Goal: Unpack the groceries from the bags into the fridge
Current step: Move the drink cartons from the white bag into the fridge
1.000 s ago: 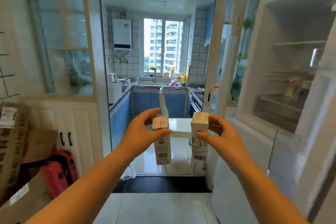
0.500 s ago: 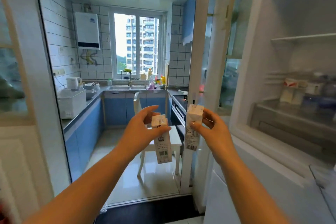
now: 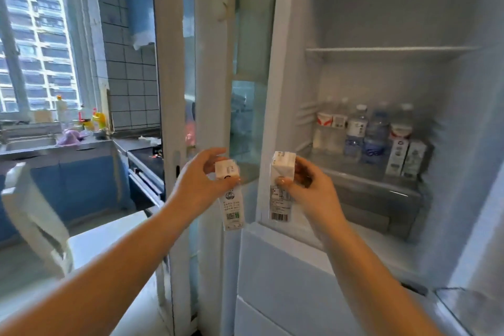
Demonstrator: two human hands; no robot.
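White cartons, one per hand, held upright by their tops before the open fridge (image 3: 272, 117). Left hand (image 3: 199, 185) pinches the left carton (image 3: 231, 207) at its upper end, leaving the body hanging free; right hand (image 3: 308, 191) clamps the right carton (image 3: 281, 199) likewise, probably so each can be set down base-first. Inside, bottles (image 3: 357, 131) and two matching cartons (image 3: 406, 157) occupy the glass shelf (image 3: 354, 172), suggesting the destination.

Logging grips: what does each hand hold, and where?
The left hand pinches a small white carton by its top; the right hand pinches a second carton by its top.
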